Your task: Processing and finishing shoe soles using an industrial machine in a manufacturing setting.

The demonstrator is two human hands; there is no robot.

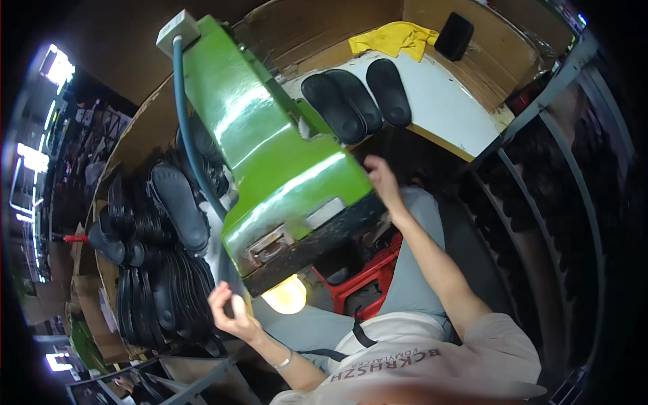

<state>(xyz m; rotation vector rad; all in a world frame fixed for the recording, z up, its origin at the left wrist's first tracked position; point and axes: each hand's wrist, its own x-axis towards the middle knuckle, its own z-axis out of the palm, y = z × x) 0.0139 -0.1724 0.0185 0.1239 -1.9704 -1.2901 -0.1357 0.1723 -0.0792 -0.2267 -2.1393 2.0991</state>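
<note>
My left hand point(229, 309) is raised at the lower left with its palm up and fingers loosely curled. It is beside a big pile of black shoe soles point(165, 229), and nothing shows in it. My right hand point(380, 177) reaches up to the right edge of the green machine head point(270, 145). Its fingertips are hidden behind that edge. Three black soles point(358, 98) lie side by side on the white work surface point(449, 108) beyond the machine.
A blue hose point(185, 128) runs down the machine's left side. A lit lamp point(287, 295) glows under the head. A red crate point(368, 277) sits by my knees. On the far surface are a yellow cloth point(395, 38) and a black pad point(453, 35). Metal racks point(540, 175) stand on the right.
</note>
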